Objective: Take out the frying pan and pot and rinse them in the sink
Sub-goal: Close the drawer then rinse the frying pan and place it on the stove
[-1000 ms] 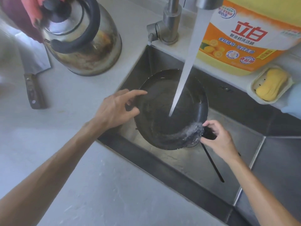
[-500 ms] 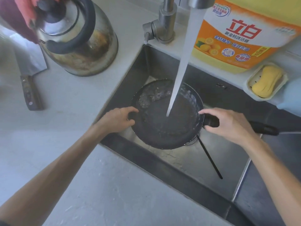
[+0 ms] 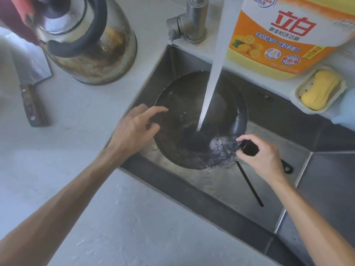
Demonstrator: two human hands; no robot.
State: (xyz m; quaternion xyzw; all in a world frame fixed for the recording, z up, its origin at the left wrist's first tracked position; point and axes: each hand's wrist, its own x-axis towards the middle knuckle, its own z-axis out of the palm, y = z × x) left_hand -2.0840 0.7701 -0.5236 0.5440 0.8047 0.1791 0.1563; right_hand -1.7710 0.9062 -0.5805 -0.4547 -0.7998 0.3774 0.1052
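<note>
A black frying pan (image 3: 188,104) is tilted in the steel sink (image 3: 221,181), its far rim raised and its low side toward me. Water from the tap (image 3: 192,22) falls into it and foams at the low edge. My right hand (image 3: 263,156) is closed around the pan's black handle, whose end pokes out behind my wrist. My left hand (image 3: 134,131) rests on the pan's left rim with the index finger stretched over the edge and the other fingers spread. No pot is in sight.
A steel kettle (image 3: 86,39) stands on the counter left of the tap, with a cleaver (image 3: 30,89) further left. A big yellow detergent jug (image 3: 288,35) and a soap dish (image 3: 320,91) sit behind the sink. A thin black stick (image 3: 249,185) lies on the sink floor.
The pan has gone from lying level under the stream to tipped up at its far side. My right hand slid down the handle close to the pan; water now pools at the low edge.
</note>
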